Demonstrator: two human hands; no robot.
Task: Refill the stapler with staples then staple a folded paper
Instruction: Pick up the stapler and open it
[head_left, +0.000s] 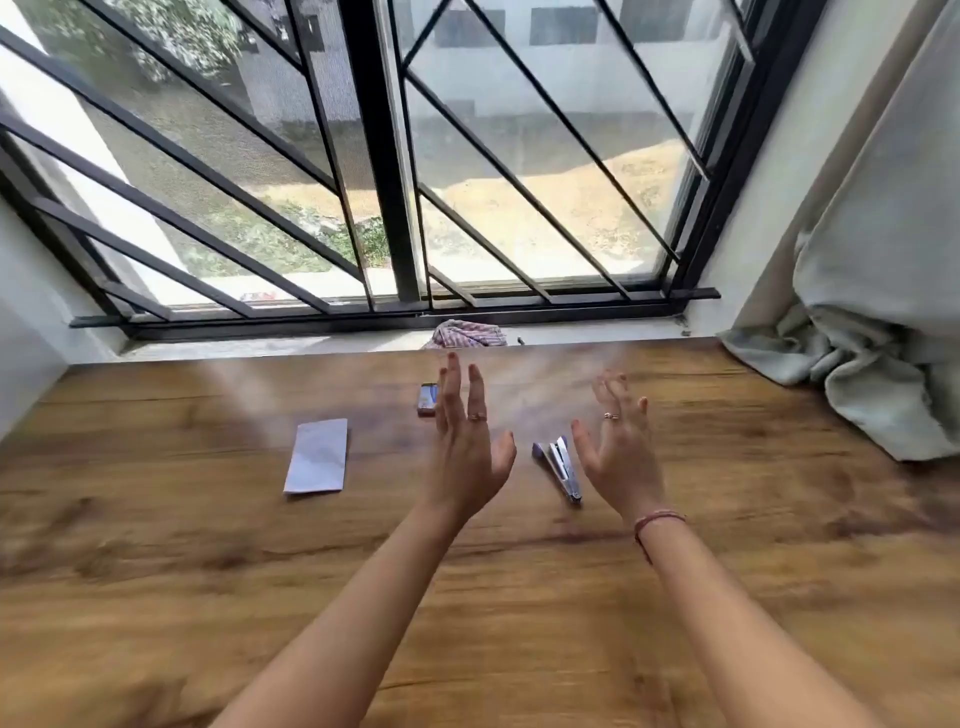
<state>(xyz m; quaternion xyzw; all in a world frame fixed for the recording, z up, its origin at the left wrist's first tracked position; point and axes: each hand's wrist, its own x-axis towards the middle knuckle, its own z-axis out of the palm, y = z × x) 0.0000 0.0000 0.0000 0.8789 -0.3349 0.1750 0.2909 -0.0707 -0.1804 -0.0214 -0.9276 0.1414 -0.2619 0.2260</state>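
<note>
I see both hands raised, fingers spread, holding nothing: left hand (470, 447), right hand (618, 452). Metal stapler (558, 467) lies between them on grained wood table (519, 597); folded white paper (317, 456) left, small staple box (427, 399) beyond

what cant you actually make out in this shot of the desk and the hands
Head view, the only one:
- Staple box: its right side is hidden behind the left hand; the label is too small to read.
- Stapler: small and blurred, so whether it holds staples cannot be told.
- Right hand: fingertips smeared by motion blur.
- Folded paper: any writing is too small to see.
- Cloth on the sill: near edge cut off by the table.
</note>
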